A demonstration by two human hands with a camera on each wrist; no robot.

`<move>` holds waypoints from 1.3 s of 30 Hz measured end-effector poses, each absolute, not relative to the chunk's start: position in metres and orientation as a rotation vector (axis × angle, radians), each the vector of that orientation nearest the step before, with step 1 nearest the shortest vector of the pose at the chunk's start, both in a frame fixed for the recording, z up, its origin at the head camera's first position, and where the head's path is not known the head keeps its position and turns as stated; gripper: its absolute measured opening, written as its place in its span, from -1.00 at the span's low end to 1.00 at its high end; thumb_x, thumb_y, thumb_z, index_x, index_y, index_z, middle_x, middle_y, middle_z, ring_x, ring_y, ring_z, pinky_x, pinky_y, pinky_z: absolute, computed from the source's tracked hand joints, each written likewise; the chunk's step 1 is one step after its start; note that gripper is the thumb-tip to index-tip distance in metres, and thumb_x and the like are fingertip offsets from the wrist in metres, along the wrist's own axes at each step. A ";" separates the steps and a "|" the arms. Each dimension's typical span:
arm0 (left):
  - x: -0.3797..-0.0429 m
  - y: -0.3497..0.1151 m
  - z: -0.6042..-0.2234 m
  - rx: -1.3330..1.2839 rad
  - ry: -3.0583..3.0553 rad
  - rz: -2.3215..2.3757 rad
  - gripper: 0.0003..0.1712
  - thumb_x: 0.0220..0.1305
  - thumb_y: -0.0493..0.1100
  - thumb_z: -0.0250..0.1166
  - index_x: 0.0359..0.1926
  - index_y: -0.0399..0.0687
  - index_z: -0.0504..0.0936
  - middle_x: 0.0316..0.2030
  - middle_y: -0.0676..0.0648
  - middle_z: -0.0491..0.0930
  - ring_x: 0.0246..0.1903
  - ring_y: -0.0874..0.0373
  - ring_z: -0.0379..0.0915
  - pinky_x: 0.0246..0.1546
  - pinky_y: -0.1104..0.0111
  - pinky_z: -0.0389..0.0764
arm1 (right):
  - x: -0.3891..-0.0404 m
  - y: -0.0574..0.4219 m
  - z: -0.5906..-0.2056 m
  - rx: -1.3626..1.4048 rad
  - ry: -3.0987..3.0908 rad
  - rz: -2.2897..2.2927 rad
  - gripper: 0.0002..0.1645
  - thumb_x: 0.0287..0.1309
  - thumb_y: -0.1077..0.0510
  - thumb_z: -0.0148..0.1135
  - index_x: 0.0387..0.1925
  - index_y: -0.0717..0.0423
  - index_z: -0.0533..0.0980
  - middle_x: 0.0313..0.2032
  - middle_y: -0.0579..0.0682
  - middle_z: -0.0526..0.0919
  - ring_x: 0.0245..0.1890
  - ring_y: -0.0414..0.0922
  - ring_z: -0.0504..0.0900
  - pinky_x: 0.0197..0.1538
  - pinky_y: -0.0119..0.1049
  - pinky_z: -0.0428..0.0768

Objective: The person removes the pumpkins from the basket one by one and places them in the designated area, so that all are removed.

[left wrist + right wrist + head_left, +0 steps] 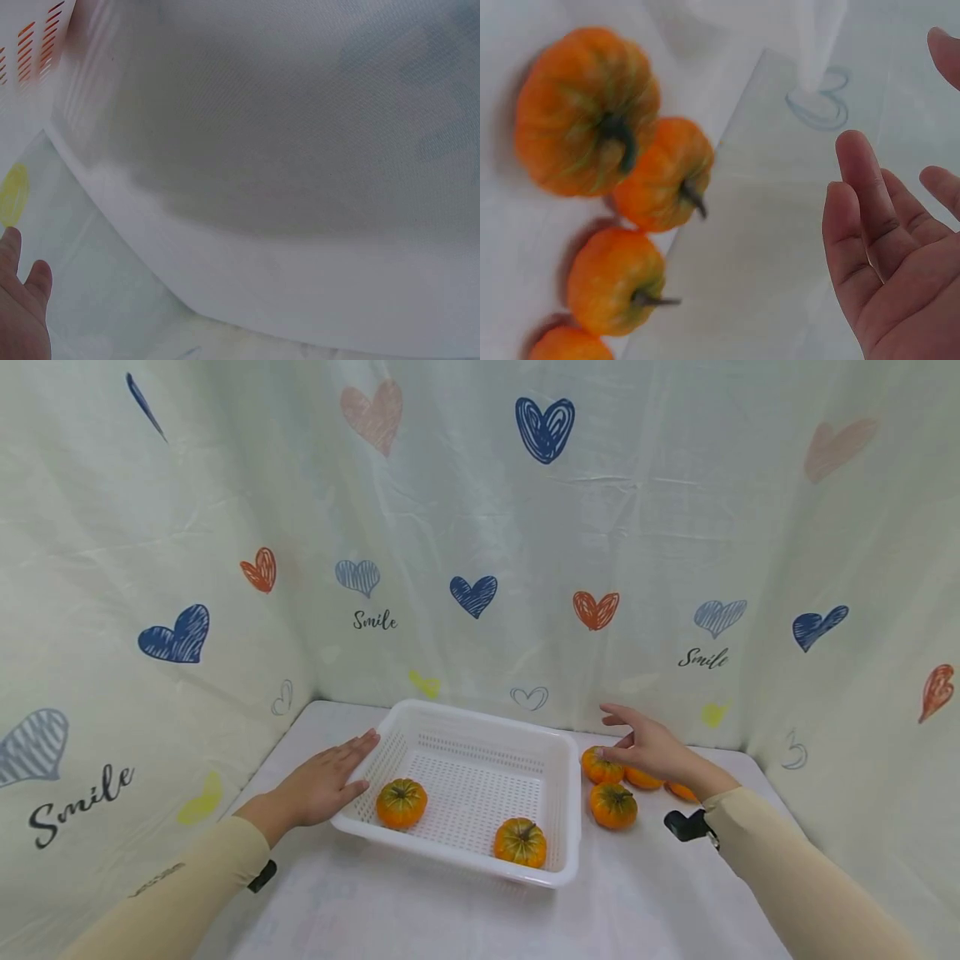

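Note:
A white perforated plastic basket (pixel 457 785) sits on the table, with two small orange pumpkins inside, one pumpkin (pixel 401 803) at the left and another pumpkin (pixel 521 843) near the front right corner. At its left rim is my left hand (pixel 322 781), palm down, fingers extended and right at the edge. My right hand (pixel 645 747) hovers over more small pumpkins right of the basket, fingers spread. In the right wrist view nothing lies in the right hand (pixel 900 255); several pumpkins, the largest a ribbed pumpkin (pixel 589 112) with a dark green stem, lie beside it.
A white cloth covers the table (pixel 420 910). A pale curtain (pixel 480 527) printed with hearts and "Smile" hangs close behind the table and along both sides. Outside the basket, the nearest pumpkin (pixel 613 807) lies close to its right wall.

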State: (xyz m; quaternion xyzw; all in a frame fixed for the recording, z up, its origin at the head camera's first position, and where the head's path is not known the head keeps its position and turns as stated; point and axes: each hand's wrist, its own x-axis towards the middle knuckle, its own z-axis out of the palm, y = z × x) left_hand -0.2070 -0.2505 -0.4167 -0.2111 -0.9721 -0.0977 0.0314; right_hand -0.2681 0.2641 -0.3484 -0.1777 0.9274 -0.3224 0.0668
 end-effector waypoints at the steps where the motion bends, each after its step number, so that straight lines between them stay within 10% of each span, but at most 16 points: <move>1: -0.207 -0.251 -0.417 -0.652 -2.992 -0.300 -0.15 0.46 0.06 0.14 0.56 -0.19 0.00 0.53 -0.19 0.02 0.45 -0.19 0.03 0.39 -0.13 0.11 | -0.270 0.258 -0.348 -0.553 2.788 -0.975 0.08 0.12 -0.14 0.46 0.53 0.02 0.11 0.36 0.23 0.34 -0.08 0.01 0.63 -0.12 -0.19 0.70; 39: -0.206 -0.250 -0.415 -0.655 -2.997 -0.334 -0.16 0.46 0.05 0.14 0.56 -0.19 0.02 0.53 -0.19 0.01 0.45 -0.20 0.03 0.40 -0.12 0.10 | -0.261 0.129 -0.371 -0.800 2.361 -0.807 -0.02 0.09 0.03 0.51 0.47 -0.18 0.22 0.32 0.03 0.41 -0.11 -0.20 0.65 -0.05 -0.22 0.67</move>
